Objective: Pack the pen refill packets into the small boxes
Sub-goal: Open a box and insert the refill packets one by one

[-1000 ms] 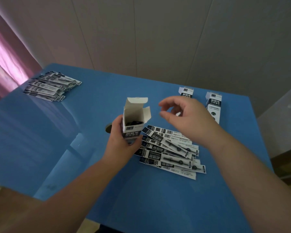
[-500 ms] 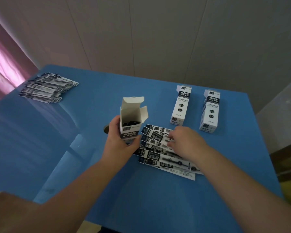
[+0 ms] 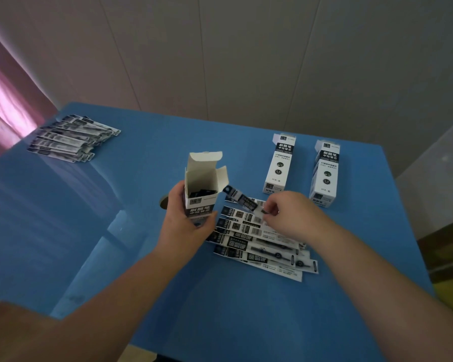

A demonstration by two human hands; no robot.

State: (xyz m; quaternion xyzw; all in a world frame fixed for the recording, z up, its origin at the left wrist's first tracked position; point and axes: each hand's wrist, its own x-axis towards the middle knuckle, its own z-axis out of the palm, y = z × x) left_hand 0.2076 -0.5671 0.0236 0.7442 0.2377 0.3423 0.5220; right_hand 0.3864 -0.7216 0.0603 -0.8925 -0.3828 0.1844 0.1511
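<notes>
Your left hand grips the open box upright, mid-desk. Your right hand pinches one refill packet by its near end, just above the fanned pile. Packet judged light, thin and flexible, its film probably slick; an end pinch lets it droop. Its long axis runs toward the desk's far-left corner, the free end pointing at the box mouth.

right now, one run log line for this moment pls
stage: packing | left hand: holds open box upright | right hand: pinches one packet, tip near box mouth | loose packets: on table
</notes>
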